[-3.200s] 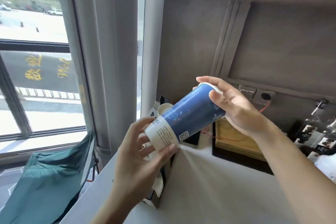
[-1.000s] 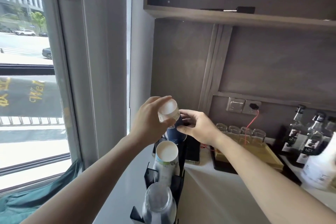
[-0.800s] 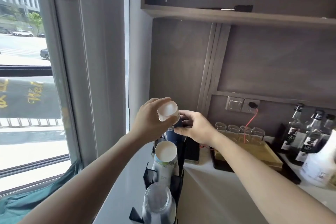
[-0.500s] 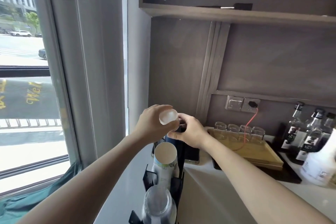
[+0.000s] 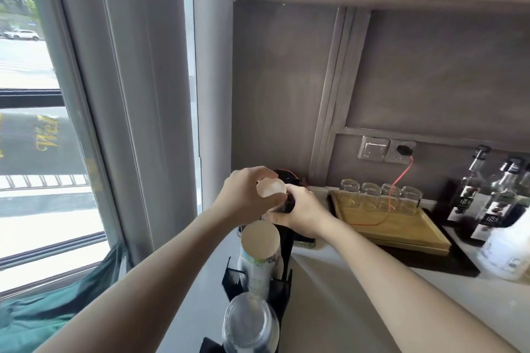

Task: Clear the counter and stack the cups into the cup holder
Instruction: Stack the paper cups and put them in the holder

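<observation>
Head view, looking down the pale counter toward the corner by the window, and both hands are on the same cup at the far slot of the black cup holder. The left hand is curled over the top of the upside-down paper cup, whose white base faces the camera, fingers wrapped round it from nine o'clock. The right hand closes on the cup's dark lower side from three o'clock, thumb toward the viewer, so the two hands touch around it. The cup stands over the rear of the holder; how deep it sits there is hidden by the fingers. Just at six o'clock from the hands, a stack of printed paper cups lies in the holder's middle slot with its open mouth turned toward the camera. Further toward six o'clock, at the near end, a stack of clear plastic cups fills the front slot. Out at three o'clock from the hands, a wooden tray rests on a black mat, carrying a row of four glass jars along its far edge, with a red cable running from the wall socket down over them. At the far right, dark bottles stand against the wall, a white jug just in front of them. At eight o'clock, green fabric lies below the window.
</observation>
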